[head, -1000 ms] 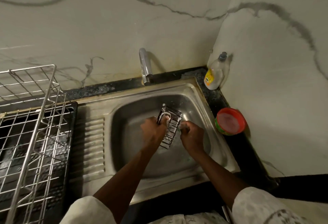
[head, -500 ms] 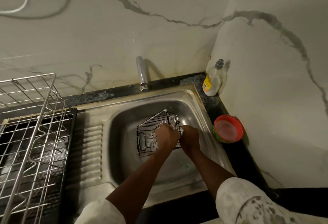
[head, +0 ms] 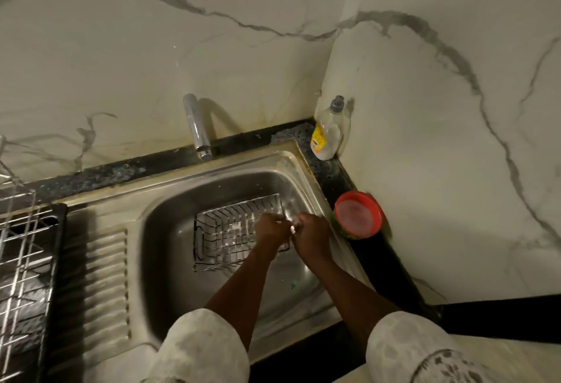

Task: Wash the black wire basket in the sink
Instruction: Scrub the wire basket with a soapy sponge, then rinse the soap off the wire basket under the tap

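The black wire basket [head: 224,230] lies flat in the steel sink [head: 170,261], open side up, with soap foam on its wires. My left hand [head: 271,227] is over the basket's right end, fingers closed on its rim. My right hand [head: 312,230] is closed right beside it at the same end, and a small white foamy bit shows between the two hands. Whether the right hand grips the rim or a scrubber is hidden.
A chrome tap [head: 197,127] stands behind the sink; no water stream is visible. A dish soap bottle [head: 329,136] sits in the back corner. A red-rimmed bowl [head: 358,214] rests on the dark counter to the right. A metal dish rack [head: 21,261] stands left of the ribbed drainboard.
The basket went from standing on end between my hands to lying flat in the sink. Both hands have come together at its right end. The view has shifted left.
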Motion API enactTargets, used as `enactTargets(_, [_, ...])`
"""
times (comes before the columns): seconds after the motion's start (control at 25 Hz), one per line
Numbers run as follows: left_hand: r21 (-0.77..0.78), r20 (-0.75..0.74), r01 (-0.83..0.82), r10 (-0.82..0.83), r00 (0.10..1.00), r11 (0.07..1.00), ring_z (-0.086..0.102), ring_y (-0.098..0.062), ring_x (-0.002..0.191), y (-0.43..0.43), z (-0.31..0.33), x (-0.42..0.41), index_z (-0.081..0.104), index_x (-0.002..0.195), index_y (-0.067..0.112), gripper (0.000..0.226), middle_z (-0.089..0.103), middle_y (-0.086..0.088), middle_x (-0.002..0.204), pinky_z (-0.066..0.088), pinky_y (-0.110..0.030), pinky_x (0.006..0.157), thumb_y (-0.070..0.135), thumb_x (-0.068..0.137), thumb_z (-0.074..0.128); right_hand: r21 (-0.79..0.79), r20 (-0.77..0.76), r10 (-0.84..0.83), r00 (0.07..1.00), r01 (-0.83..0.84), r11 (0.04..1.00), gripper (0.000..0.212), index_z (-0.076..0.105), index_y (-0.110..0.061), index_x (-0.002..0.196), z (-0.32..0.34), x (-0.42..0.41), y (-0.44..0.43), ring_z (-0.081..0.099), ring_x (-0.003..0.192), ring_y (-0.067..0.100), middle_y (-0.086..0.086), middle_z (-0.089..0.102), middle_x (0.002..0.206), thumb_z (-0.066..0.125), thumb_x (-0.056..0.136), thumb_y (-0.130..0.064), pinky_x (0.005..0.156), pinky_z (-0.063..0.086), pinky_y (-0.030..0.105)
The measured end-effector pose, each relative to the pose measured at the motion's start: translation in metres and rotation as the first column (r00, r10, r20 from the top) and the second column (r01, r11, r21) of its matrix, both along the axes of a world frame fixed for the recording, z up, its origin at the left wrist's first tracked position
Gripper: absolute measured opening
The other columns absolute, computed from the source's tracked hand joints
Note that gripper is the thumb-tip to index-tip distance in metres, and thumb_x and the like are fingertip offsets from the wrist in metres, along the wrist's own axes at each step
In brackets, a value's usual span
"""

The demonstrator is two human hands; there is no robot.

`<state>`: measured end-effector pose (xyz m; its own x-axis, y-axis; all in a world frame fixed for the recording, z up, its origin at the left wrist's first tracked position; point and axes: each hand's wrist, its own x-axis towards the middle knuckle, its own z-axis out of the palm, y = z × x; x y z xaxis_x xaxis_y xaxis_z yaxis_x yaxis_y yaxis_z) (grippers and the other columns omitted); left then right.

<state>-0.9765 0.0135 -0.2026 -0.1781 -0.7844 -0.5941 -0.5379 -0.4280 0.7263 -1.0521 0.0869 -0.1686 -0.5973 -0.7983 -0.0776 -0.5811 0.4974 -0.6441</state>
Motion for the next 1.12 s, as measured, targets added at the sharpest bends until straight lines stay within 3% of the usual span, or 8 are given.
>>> enactTargets(0.12, [0.044, 0.092, -0.033, 0.029, 0.995, 0.998, 0.073, -0.026, 0.092, 0.002, -0.013, 0.006, 0.073, 0.089, 0.004, 0.014, 0.075, -0.012, 0.095, 0.06, -0.033, 0.083, 0.012, 0.085, 0.062, 0.018, -0.008, -0.002, 1.0, 0.002, 1.0, 0.012, 0.073, -0.006, 0.087, 0.009, 0.002, 0.006, 0.065, 0.074, 0.021, 0.008, 0.073, 0.082, 0.064, 0.084, 0.002, 0.061, 0.042, 0.023])
enactTargets(0.28, [-0.031, 0.137, 0.007, -0.003, 0.991, 0.999, 0.073, -0.021, 0.08, 0.008, 0.012, 0.014, 0.074, 0.076, 0.014, 0.017, 0.075, -0.007, 0.08, 0.059, -0.032, 0.073, 0.009, 0.084, 0.059, -0.078, 0.059, 0.004, 0.998, 0.001, 0.997, 0.017, 0.077, -0.009, 0.093, 0.018, 0.007, 0.013, 0.07, 0.078, 0.018, 0.006, 0.076, 0.086, 0.068, 0.082, 0.0, 0.068, 0.056, 0.028])
enactTargets(0.48, [-0.118, -0.131, -0.026, 0.011, 0.991, 0.993, 0.075, -0.021, 0.07, 0.021, 0.06, 0.003, 0.077, 0.073, 0.027, 0.007, 0.075, 0.0, 0.069, 0.063, -0.042, 0.073, 0.021, 0.073, 0.074, -0.176, 0.079, -0.015, 0.997, 0.029, 0.984, 0.016, 0.077, -0.011, 0.09, 0.043, -0.003, 0.015, 0.072, 0.08, 0.019, 0.005, 0.077, 0.086, 0.071, 0.076, -0.006, 0.068, 0.056, 0.029])
enactTargets(0.64, [-0.212, -0.122, 0.037, -0.064, 0.99, 0.977, 0.073, -0.018, 0.072, 0.034, 0.104, -0.024, 0.075, 0.069, 0.024, 0.01, 0.072, 0.005, 0.066, 0.062, -0.037, 0.075, 0.024, 0.079, 0.076, -0.236, 0.063, -0.074, 0.995, 0.087, 0.968, 0.024, 0.077, -0.01, 0.104, 0.071, -0.028, 0.024, 0.072, 0.087, 0.021, 0.007, 0.077, 0.095, 0.073, 0.08, -0.008, 0.075, 0.054, 0.028])
enactTargets(0.8, [-0.182, -0.196, 0.114, -0.15, 0.969, 0.977, 0.075, -0.029, 0.081, 0.045, 0.125, -0.056, 0.079, 0.076, 0.031, 0.015, 0.076, 0.001, 0.075, 0.062, -0.049, 0.078, 0.028, 0.062, 0.077, -0.334, -0.085, -0.181, 0.98, 0.143, 0.932, 0.014, 0.08, -0.015, 0.089, 0.088, -0.067, 0.049, 0.071, 0.079, 0.028, 0.007, 0.077, 0.084, 0.08, 0.075, -0.015, 0.069, 0.051, 0.029])
enactTargets(0.92, [-0.24, -0.157, 0.202, -0.243, 0.957, 0.95, 0.075, -0.025, 0.085, 0.048, 0.112, -0.072, 0.078, 0.081, 0.042, 0.023, 0.078, 0.005, 0.083, 0.062, -0.047, 0.082, 0.029, 0.064, 0.07, -0.257, -0.099, -0.241, 0.966, 0.209, 0.944, 0.018, 0.08, -0.014, 0.096, 0.082, -0.093, 0.062, 0.071, 0.079, 0.029, 0.008, 0.077, 0.088, 0.078, 0.079, -0.021, 0.072, 0.053, 0.032])
enactTargets(1.04, [-0.27, -0.122, 0.209, -0.249, 0.961, 0.94, 0.075, -0.024, 0.082, 0.056, 0.122, -0.065, 0.079, 0.079, 0.03, 0.011, 0.078, 0.003, 0.081, 0.062, -0.045, 0.082, 0.023, 0.075, 0.072, -0.085, -0.054, -0.232, 0.971, 0.227, 0.97, 0.032, 0.074, -0.011, 0.119, 0.076, -0.108, 0.066, 0.069, 0.103, 0.031, 0.012, 0.074, 0.114, 0.071, 0.087, -0.015, 0.089, 0.05, 0.031])
enactTargets(1.12, [-0.255, -0.09, 0.163, -0.192, 0.977, 0.953, 0.075, -0.023, 0.077, 0.053, 0.118, -0.053, 0.078, 0.074, 0.024, 0.009, 0.077, -0.002, 0.076, 0.062, -0.045, 0.078, 0.018, 0.081, 0.076, -0.105, -0.063, -0.203, 0.977, 0.196, 0.975, 0.033, 0.074, -0.01, 0.118, 0.077, -0.106, 0.064, 0.068, 0.108, 0.033, 0.013, 0.073, 0.117, 0.07, 0.085, -0.01, 0.095, 0.049, 0.034])
